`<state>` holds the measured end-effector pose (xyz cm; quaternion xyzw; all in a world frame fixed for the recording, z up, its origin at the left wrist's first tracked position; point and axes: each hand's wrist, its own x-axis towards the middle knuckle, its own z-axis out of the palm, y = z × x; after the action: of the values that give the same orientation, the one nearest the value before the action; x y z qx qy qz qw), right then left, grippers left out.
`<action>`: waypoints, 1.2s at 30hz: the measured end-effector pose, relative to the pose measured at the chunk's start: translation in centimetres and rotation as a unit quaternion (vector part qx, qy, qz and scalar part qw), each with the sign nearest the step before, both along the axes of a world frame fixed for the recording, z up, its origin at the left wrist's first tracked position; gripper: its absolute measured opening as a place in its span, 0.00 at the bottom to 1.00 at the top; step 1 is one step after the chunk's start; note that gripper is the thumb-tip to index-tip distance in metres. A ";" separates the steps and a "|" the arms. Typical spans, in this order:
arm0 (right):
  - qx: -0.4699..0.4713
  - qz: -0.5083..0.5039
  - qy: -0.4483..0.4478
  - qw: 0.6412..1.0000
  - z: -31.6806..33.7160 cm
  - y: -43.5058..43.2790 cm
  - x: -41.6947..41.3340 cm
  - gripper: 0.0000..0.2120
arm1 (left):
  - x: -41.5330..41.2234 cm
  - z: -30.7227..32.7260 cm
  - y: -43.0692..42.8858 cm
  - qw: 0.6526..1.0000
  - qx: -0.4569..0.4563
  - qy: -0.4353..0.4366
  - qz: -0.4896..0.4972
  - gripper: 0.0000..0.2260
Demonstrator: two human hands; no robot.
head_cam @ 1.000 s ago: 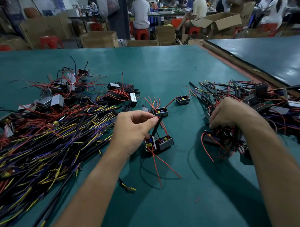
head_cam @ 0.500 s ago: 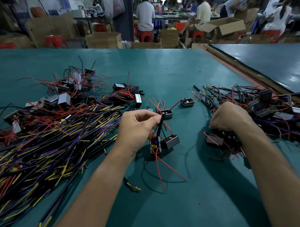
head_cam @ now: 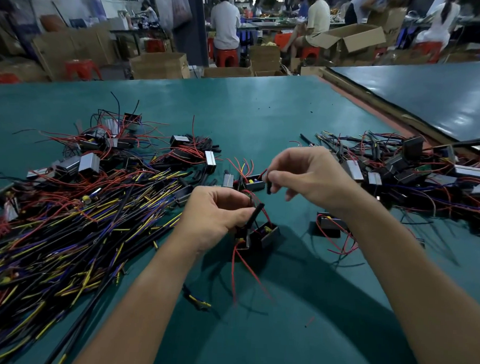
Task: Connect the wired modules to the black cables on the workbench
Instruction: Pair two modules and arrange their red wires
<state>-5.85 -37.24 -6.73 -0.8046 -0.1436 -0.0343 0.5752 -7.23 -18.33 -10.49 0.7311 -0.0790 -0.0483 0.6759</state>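
The left hand [head_cam: 216, 217] and right hand [head_cam: 314, 176] are bare, and so are the left forearm [head_cam: 136, 300] and right forearm [head_cam: 420, 283]. The fingers [head_cam: 284, 159] seem short-nailed, though blur leaves that uncertain.

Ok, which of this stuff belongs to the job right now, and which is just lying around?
In the job: left hand gripping a black cable and wired module; right hand pinching a small black piece.
Lying about: cable pile, module heap, loose module, cardboard boxes.
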 end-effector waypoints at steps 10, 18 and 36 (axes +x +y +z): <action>0.158 -0.018 -0.052 0.986 -0.2 1.3 0.0 0.04 | 0.3 -0.4 -0.1 0.999 0.020 -0.020 0.015 0.06; 0.117 0.008 -0.042 0.992 -0.9 1.6 0.2 0.03 | 0.0 0.0 -0.1 0.999 0.013 -0.027 0.027 0.04; -0.106 0.094 -0.064 0.988 -1.3 0.6 0.5 0.03 | -0.3 0.2 -0.2 0.998 0.017 -0.056 -0.021 0.08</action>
<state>-5.38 -36.65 -8.07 -0.8400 -0.2582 -0.0159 0.4770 -7.56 -18.52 -10.26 0.7421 -0.1317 -0.0227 0.6569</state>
